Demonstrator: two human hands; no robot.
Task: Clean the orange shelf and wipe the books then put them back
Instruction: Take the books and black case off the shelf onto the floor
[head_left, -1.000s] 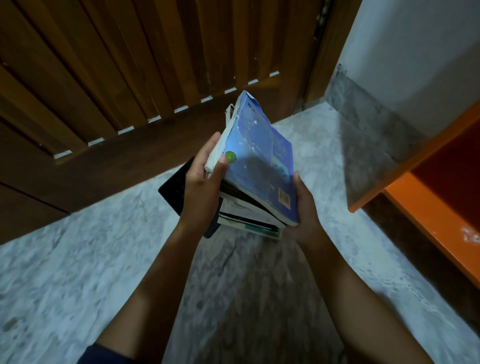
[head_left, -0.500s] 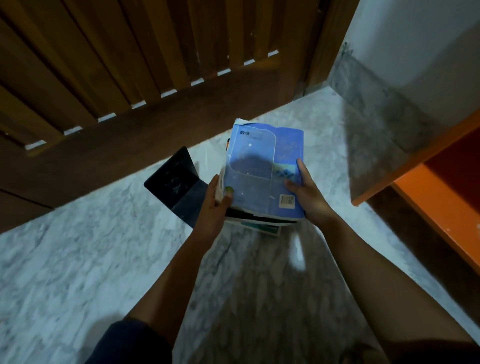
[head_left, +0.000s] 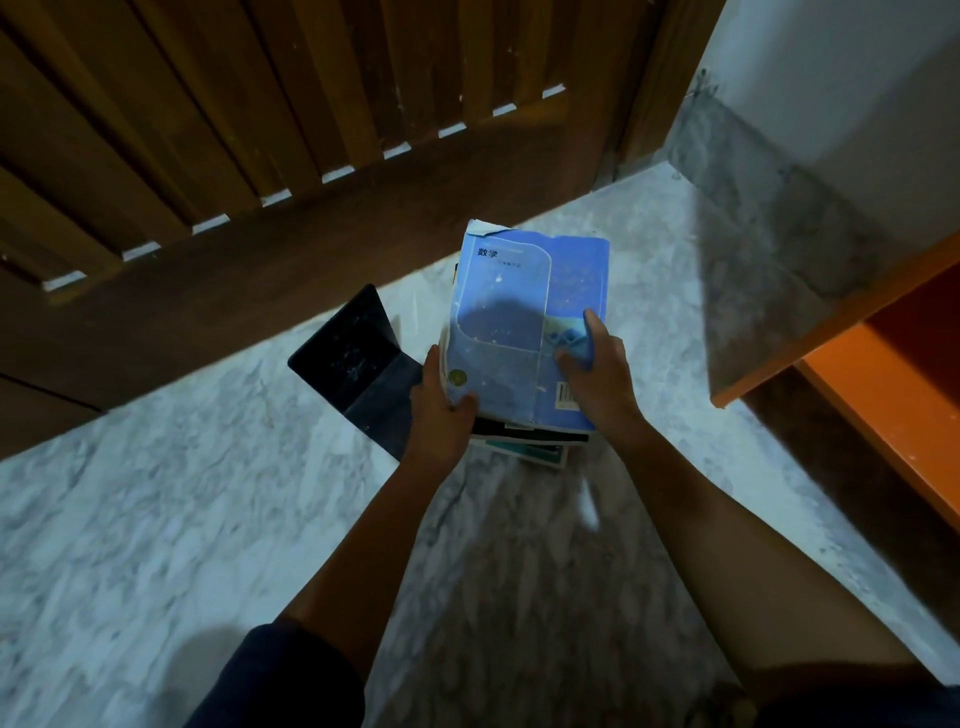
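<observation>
The floor (head_left: 156, 519) was grey-white marble, veined and dimly lit. A dark slatted wooden door (head_left: 260, 104) closed the far side, light showing through gaps under its slats. At right stood a pale wall (head_left: 831, 78) with a grey stone skirting (head_left: 753, 187).

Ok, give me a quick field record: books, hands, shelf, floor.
books: stack, blue book on top, dusty cover
left hand: grips the stack's near left edge
right hand: fingers on the blue cover, near right
black book: open, under the stack's left side
shelf: orange, at right, visible part bare
floor: grey marble
</observation>
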